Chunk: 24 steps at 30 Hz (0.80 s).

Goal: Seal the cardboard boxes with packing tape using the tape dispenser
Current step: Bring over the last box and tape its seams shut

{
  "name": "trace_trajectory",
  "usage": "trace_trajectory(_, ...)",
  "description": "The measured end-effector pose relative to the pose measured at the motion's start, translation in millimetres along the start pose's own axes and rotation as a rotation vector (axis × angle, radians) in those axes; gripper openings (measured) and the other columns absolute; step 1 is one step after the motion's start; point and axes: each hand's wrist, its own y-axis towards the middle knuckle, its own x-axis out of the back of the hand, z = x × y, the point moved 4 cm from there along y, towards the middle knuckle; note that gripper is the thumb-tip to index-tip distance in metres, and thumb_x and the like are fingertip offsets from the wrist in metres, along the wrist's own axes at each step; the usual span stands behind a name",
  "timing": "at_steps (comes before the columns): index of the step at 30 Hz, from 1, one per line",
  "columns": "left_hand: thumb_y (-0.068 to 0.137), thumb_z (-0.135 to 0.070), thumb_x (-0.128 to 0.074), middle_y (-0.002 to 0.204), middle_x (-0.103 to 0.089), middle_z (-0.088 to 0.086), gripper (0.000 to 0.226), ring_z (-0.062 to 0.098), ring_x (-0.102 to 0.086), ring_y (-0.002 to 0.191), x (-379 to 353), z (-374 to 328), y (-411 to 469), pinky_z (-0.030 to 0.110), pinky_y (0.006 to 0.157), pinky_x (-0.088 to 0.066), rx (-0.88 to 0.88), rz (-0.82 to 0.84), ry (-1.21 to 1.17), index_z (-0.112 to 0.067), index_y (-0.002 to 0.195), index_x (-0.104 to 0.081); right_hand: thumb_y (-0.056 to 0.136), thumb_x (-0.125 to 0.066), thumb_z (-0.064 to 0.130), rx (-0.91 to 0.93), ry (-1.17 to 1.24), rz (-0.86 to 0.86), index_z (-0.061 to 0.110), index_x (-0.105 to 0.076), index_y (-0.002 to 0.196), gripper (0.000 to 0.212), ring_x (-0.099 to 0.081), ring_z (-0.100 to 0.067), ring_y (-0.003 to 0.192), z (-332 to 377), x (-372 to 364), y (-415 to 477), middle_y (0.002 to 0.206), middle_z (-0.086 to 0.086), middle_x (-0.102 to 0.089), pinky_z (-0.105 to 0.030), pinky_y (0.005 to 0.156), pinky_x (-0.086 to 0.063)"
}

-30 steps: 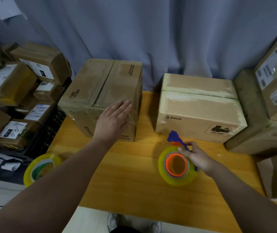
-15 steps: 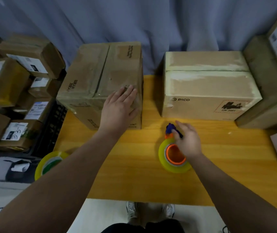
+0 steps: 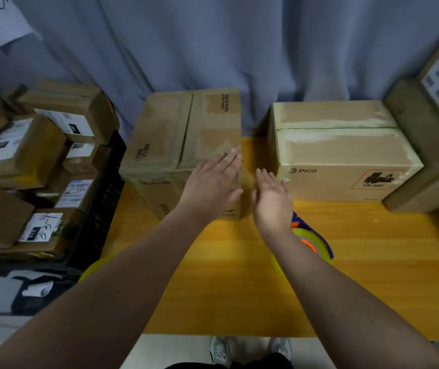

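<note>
At bottom centre of the frame, two pale shoes show below the near edge of the yellow wooden table.

Lower right of centre: the tape dispenser lies on the table. It has a yellow-green roll, an orange core and a blue frame, and is partly hidden under my right forearm. Both hands are apart from it.

Lower left: a second yellow tape roll peeks out past my left forearm, just beside the table's left edge.

Mid-frame: the left hand lies flat, fingers straight and together, on the front face and top edge of the brown box, near its right corner. The right hand is spread, fingers straight, holding nothing. It is raised in the gap between that box and the PICO box; I cannot tell whether it touches either. Both boxes stand closed, their flaps meeting along a seam.

Left side: labelled parcels are stacked beside a black crate.

Right edge: more cartons.

Farthest back hangs a grey-blue curtain.
</note>
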Motion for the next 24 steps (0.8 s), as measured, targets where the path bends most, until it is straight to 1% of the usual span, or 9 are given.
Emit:
trace_trajectory(4, 0.098, -0.037, -0.045, 0.159, -0.015, 0.0, 0.066, 0.016, -0.01, 0.147, 3, 26, -17, 0.032, 0.118, -0.002, -0.064, -0.014, 0.057, -0.017, 0.152, -0.014, 0.093, -0.049, 0.005, 0.1, -0.016, -0.063, -0.003, -0.054, 0.131, 0.04, -0.05, -0.032, 0.128, 2, -3, 0, 0.134, -0.021, -0.054, -0.042, 0.113, -0.026)
trace_trajectory(8, 0.096, -0.031, -0.05, 0.158, -0.017, 0.0, 0.067, 0.016, -0.012, 0.146, -3, 38, -26, 0.031, 0.119, -0.003, -0.073, 0.011, 0.021, -0.017, 0.152, -0.015, 0.094, -0.049, 0.0, 0.068, 0.148, -0.044, -0.002, -0.052, 0.134, 0.04, -0.05, -0.032, 0.128, 14, -15, -8, 0.134, -0.02, -0.055, -0.036, 0.113, -0.026)
trace_trajectory(10, 0.096, -0.03, -0.05, 0.158, -0.018, -0.001, 0.066, 0.016, -0.013, 0.146, -6, 37, -25, 0.03, 0.118, -0.002, -0.061, -0.002, 0.004, -0.017, 0.152, -0.016, 0.096, -0.046, 0.002, 0.024, 0.257, -0.052, 0.001, -0.051, 0.136, 0.041, -0.051, -0.032, 0.126, 19, -21, -13, 0.134, -0.019, -0.056, -0.038, 0.11, -0.034)
trace_trajectory(12, 0.097, -0.029, -0.048, 0.158, -0.02, -0.001, 0.063, 0.016, -0.014, 0.146, -8, 36, -24, 0.03, 0.117, -0.002, -0.042, -0.023, -0.016, -0.018, 0.151, -0.019, 0.099, -0.044, 0.007, -0.056, 0.367, -0.041, 0.005, -0.049, 0.139, 0.04, -0.054, -0.03, 0.122, 20, -26, -17, 0.132, -0.017, -0.058, -0.032, 0.104, -0.039)
trace_trajectory(14, 0.097, -0.028, -0.047, 0.157, -0.023, 0.0, 0.061, 0.017, -0.017, 0.145, -10, 36, -24, 0.03, 0.117, -0.003, -0.034, -0.039, -0.02, -0.017, 0.151, -0.021, 0.101, -0.042, 0.011, -0.112, 0.441, -0.028, 0.006, -0.045, 0.142, 0.041, -0.053, -0.027, 0.123, 19, -31, -22, 0.134, -0.015, -0.056, -0.021, 0.1, -0.036)
trace_trajectory(16, 0.096, -0.026, -0.049, 0.156, -0.026, 0.0, 0.06, 0.018, -0.021, 0.145, -9, 35, -24, 0.03, 0.117, -0.005, -0.031, -0.055, -0.029, -0.017, 0.15, -0.025, 0.101, -0.04, 0.01, -0.101, 0.493, 0.009, 0.008, -0.037, 0.147, 0.045, -0.047, -0.023, 0.13, 18, -35, -25, 0.142, -0.012, -0.049, -0.015, 0.102, -0.03)
trace_trajectory(18, 0.096, -0.027, -0.048, 0.156, -0.025, 0.0, 0.06, 0.018, -0.02, 0.145, -7, 35, -24, 0.029, 0.116, -0.004, -0.036, -0.063, -0.026, -0.017, 0.15, -0.024, 0.102, -0.038, 0.008, -0.073, 0.523, 0.101, 0.012, -0.023, 0.152, 0.052, -0.036, -0.018, 0.138, 15, -41, -28, 0.151, -0.008, -0.038, -0.014, 0.108, -0.025)
trace_trajectory(21, 0.098, -0.029, -0.043, 0.158, -0.019, -0.002, 0.06, 0.016, -0.015, 0.146, -6, 33, -25, 0.028, 0.116, 0.0, -0.043, -0.067, -0.014, -0.018, 0.152, -0.017, 0.101, -0.039, 0.009, -0.074, 0.538, 0.373, 0.014, 0.0, 0.154, 0.066, -0.015, -0.011, 0.145, 7, -54, -37, 0.159, -0.002, -0.016, -0.017, 0.113, -0.016)
trace_trajectory(24, 0.099, -0.03, -0.04, 0.159, -0.015, -0.003, 0.061, 0.014, -0.011, 0.146, -5, 33, -25, 0.029, 0.117, 0.0, -0.04, -0.061, -0.009, -0.019, 0.152, -0.012, 0.098, -0.041, -0.001, -0.102, 0.494, 0.594, 0.014, 0.004, 0.153, 0.073, -0.003, -0.011, 0.146, -4, -57, -47, 0.161, -0.003, -0.005, -0.01, 0.107, -0.006)
